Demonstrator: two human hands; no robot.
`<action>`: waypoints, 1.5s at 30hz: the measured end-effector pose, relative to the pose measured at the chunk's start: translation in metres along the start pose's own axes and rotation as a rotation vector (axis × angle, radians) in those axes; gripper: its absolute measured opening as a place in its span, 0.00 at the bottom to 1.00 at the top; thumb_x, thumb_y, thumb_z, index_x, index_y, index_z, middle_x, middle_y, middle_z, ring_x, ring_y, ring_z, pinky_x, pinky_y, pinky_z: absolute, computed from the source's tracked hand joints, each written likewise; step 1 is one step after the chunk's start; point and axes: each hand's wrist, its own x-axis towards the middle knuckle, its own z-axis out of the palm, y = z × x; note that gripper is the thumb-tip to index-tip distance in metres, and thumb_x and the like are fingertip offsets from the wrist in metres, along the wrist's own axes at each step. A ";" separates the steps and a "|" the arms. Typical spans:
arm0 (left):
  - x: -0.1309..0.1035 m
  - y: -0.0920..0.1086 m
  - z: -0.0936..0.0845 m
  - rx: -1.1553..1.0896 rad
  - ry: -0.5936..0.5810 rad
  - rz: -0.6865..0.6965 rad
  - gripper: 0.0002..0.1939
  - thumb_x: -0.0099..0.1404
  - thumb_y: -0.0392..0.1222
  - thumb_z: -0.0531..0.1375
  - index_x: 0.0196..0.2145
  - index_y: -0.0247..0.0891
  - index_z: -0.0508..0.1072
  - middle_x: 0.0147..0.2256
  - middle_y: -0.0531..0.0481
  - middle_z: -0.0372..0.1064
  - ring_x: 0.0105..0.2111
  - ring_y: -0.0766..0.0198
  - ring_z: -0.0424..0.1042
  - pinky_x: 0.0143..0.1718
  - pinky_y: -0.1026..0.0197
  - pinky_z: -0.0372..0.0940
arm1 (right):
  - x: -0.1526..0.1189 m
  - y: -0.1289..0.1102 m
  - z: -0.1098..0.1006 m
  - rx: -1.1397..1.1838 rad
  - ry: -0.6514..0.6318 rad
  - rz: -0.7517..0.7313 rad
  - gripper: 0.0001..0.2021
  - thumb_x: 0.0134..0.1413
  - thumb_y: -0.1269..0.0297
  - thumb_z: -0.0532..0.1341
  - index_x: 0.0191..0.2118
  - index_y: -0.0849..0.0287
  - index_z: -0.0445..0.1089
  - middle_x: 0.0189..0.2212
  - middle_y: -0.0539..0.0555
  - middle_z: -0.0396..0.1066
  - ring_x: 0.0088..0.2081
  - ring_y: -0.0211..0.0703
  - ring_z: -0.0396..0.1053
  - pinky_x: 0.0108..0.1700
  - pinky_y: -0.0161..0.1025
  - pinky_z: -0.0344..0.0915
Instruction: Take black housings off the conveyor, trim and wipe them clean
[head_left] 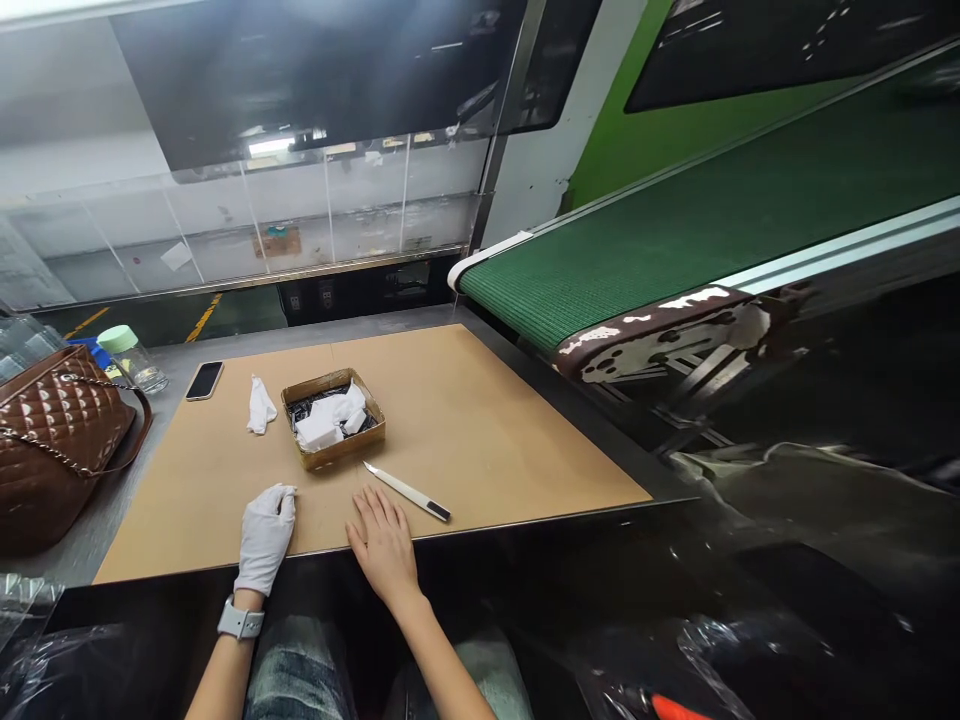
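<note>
My left hand (pixel 265 535), in a white glove with a grey watch at the wrist, rests on the front edge of the brown board (pixel 495 430). Its fingers are curled in and nothing shows in them. My bare right hand (pixel 382 540) lies flat on the board, fingers stretched out. Just beyond its fingertips and to the right is a slim white craft knife (pixel 409 492) with a dark end, apart from the hand. A shallow cardboard box (pixel 345 453) sits ahead of both hands, holding white blocks and crumpled white material on black plastic. Left of it lies a limp white cloth (pixel 260 405).
A phone (pixel 205 381) lies at the board's far left corner. Beside the board are a brown quilted handbag (pixel 60 440) and a jar with a pale green lid (pixel 135 360). To the right, a green conveyor belt (pixel 637 240) slopes up from the table's edge.
</note>
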 end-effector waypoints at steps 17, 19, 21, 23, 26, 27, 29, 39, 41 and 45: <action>-0.001 0.010 0.001 0.046 -0.013 -0.063 0.12 0.67 0.38 0.52 0.33 0.39 0.75 0.35 0.48 0.77 0.36 0.60 0.75 0.42 0.58 0.67 | 0.002 0.008 0.000 -0.043 -0.081 -0.008 0.21 0.62 0.59 0.52 0.57 0.60 0.68 0.61 0.57 0.61 0.62 0.55 0.58 0.61 0.53 0.58; -0.001 0.011 0.001 0.048 -0.018 -0.069 0.12 0.67 0.37 0.52 0.33 0.39 0.75 0.34 0.48 0.77 0.35 0.60 0.75 0.41 0.59 0.67 | 0.002 0.009 0.001 -0.042 -0.079 -0.010 0.22 0.62 0.58 0.51 0.57 0.60 0.68 0.61 0.57 0.61 0.63 0.55 0.58 0.61 0.53 0.58; -0.001 0.011 0.000 0.052 -0.022 -0.073 0.12 0.67 0.37 0.52 0.32 0.39 0.74 0.33 0.48 0.77 0.34 0.59 0.74 0.40 0.59 0.66 | 0.001 0.009 0.001 -0.042 -0.078 -0.011 0.22 0.62 0.57 0.51 0.57 0.59 0.68 0.61 0.57 0.61 0.63 0.55 0.58 0.61 0.53 0.58; -0.001 0.012 0.000 0.055 -0.025 -0.075 0.12 0.67 0.37 0.52 0.31 0.39 0.74 0.33 0.48 0.76 0.34 0.59 0.74 0.40 0.58 0.66 | 0.001 0.009 0.002 -0.040 -0.076 -0.009 0.22 0.62 0.57 0.51 0.57 0.59 0.68 0.61 0.57 0.61 0.63 0.55 0.58 0.61 0.54 0.58; -0.001 0.012 0.000 0.053 -0.031 -0.076 0.12 0.67 0.37 0.51 0.32 0.38 0.74 0.33 0.47 0.77 0.35 0.59 0.74 0.40 0.58 0.66 | 0.001 0.010 0.003 -0.034 -0.069 -0.007 0.22 0.62 0.57 0.51 0.57 0.59 0.68 0.61 0.57 0.62 0.63 0.54 0.58 0.61 0.54 0.58; -0.001 0.012 0.000 0.051 -0.032 -0.077 0.12 0.67 0.37 0.51 0.32 0.38 0.74 0.34 0.47 0.77 0.35 0.59 0.75 0.40 0.58 0.66 | 0.001 0.010 0.003 -0.033 -0.065 -0.008 0.22 0.62 0.57 0.51 0.57 0.59 0.68 0.61 0.57 0.62 0.63 0.54 0.58 0.61 0.54 0.58; -0.002 0.011 0.000 0.046 -0.033 -0.079 0.12 0.67 0.38 0.51 0.33 0.38 0.74 0.34 0.47 0.77 0.35 0.58 0.75 0.41 0.58 0.66 | 0.001 0.011 0.004 -0.030 -0.060 -0.013 0.22 0.63 0.57 0.50 0.57 0.59 0.68 0.61 0.57 0.62 0.62 0.54 0.58 0.61 0.54 0.58; -0.002 0.010 0.000 0.044 -0.047 -0.089 0.12 0.68 0.38 0.51 0.35 0.38 0.75 0.37 0.46 0.77 0.37 0.58 0.75 0.44 0.56 0.66 | 0.000 0.011 0.003 -0.020 -0.067 -0.008 0.22 0.63 0.57 0.49 0.56 0.58 0.69 0.61 0.56 0.61 0.62 0.54 0.58 0.61 0.54 0.57; -0.002 0.010 0.000 0.048 -0.051 -0.093 0.13 0.68 0.38 0.51 0.34 0.38 0.75 0.37 0.47 0.77 0.37 0.58 0.75 0.43 0.57 0.66 | 0.000 0.011 0.004 -0.017 -0.059 -0.009 0.22 0.63 0.57 0.50 0.56 0.58 0.69 0.61 0.56 0.62 0.62 0.54 0.58 0.61 0.54 0.57; -0.002 0.010 0.000 0.054 -0.055 -0.099 0.13 0.68 0.39 0.51 0.33 0.39 0.75 0.36 0.48 0.77 0.37 0.59 0.75 0.43 0.58 0.66 | -0.001 0.011 0.005 -0.013 -0.030 -0.018 0.21 0.63 0.57 0.50 0.56 0.58 0.69 0.60 0.57 0.62 0.62 0.54 0.58 0.60 0.53 0.57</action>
